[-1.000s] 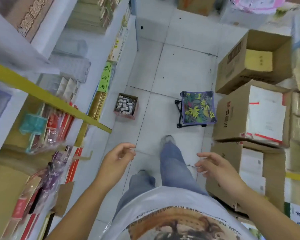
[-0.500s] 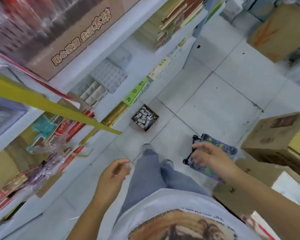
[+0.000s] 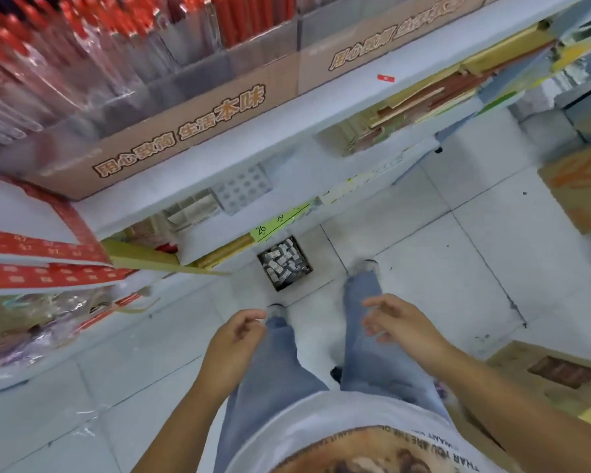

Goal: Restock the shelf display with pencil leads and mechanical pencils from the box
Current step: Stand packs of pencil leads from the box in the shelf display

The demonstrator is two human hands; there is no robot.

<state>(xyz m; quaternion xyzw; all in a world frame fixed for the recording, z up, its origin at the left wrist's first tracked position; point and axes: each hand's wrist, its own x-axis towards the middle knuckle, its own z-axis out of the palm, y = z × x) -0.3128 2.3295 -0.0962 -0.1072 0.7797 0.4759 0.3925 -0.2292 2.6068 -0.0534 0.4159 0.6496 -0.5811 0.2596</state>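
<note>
Both hands hang out front, over the legs; left hand point(image 3: 234, 339) with fingers loosely curled, holding nothing; right hand point(image 3: 400, 327) with fingers relaxed and spread, holding nothing too, the two well apart. Down on the floor point(image 3: 451, 268) sits the small open box point(image 3: 285, 262), full of little packs, right at the foot of the shelf point(image 3: 253, 145), just beyond the shoes; up on that shelf, a brown display carton point(image 3: 185, 131) holds red-topped sleeves.

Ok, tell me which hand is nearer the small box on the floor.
Left. The left hand sits just below the small box in the view, slightly to its left; the right hand is farther out to the box's right. Both are empty.
</note>
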